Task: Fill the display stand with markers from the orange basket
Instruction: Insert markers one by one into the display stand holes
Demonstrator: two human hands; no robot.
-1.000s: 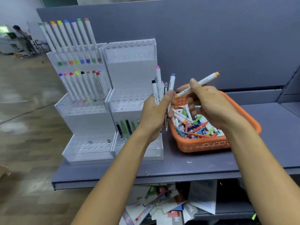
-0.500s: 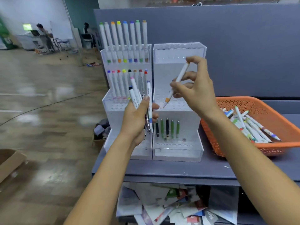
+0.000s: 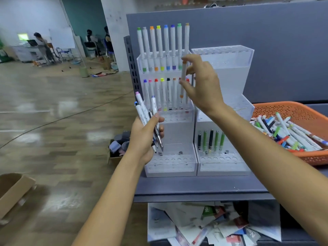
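Two clear tiered display stands sit side by side on a grey shelf. The left stand (image 3: 177,162) has white markers in its top and middle rows. Only a few dark and green pens stand low in the right stand (image 3: 223,162). My right hand (image 3: 200,86) pinches an orange-tipped white marker (image 3: 182,79) upright in front of the left stand's middle row. My left hand (image 3: 145,137) grips a bundle of markers and pens (image 3: 149,118) beside the left stand. The orange basket (image 3: 291,107) with several loose markers is at the right.
The grey back panel (image 3: 266,41) rises behind the stands. Loose papers (image 3: 213,226) fill the shelf below. A box of small items (image 3: 119,144) and a cardboard box (image 3: 12,190) sit on the floor to the left. People stand far back left.
My right hand lifted the orange-tipped marker out of the basket, turned it upright and carried it left to the left stand. The view swung right; my left hand keeps its bundle.
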